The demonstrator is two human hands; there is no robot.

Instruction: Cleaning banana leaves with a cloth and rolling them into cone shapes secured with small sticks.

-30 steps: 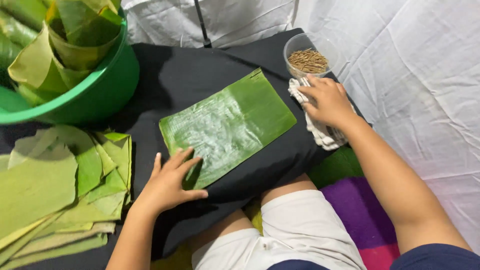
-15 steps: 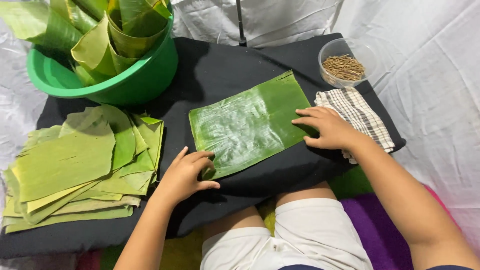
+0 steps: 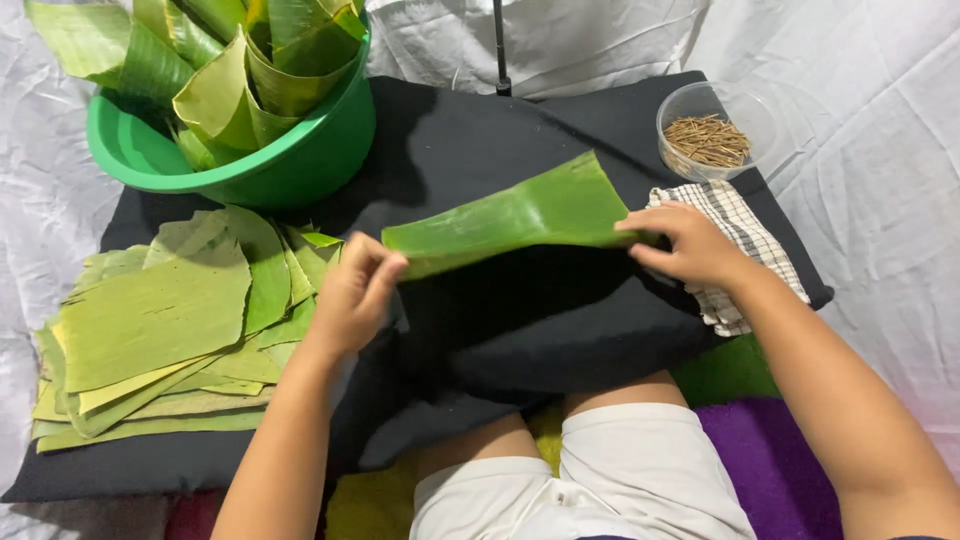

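At far left a green tub (image 3: 300,165) is holding curled leaves above a stack (image 3: 160,320) of flat ones on the black counter (image 3: 500,340). The left hand (image 3: 350,295) is pinching one end of a leaf (image 3: 520,215), lifted mid-counter; the right hand (image 3: 690,245) is closing on the other end. It looks mid-fold; next, an even crease. No labels are showing; a clear bowl (image 3: 715,125) is sitting far right.

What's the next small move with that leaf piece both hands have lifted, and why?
Probably lay the leaf piece back flat on the black cloth. The left hand pinches one end and the right hand the other, holding it raised and tilted edge-up with bare cloth right beneath. The leaf stack and checked cloth lie clear of that spot.
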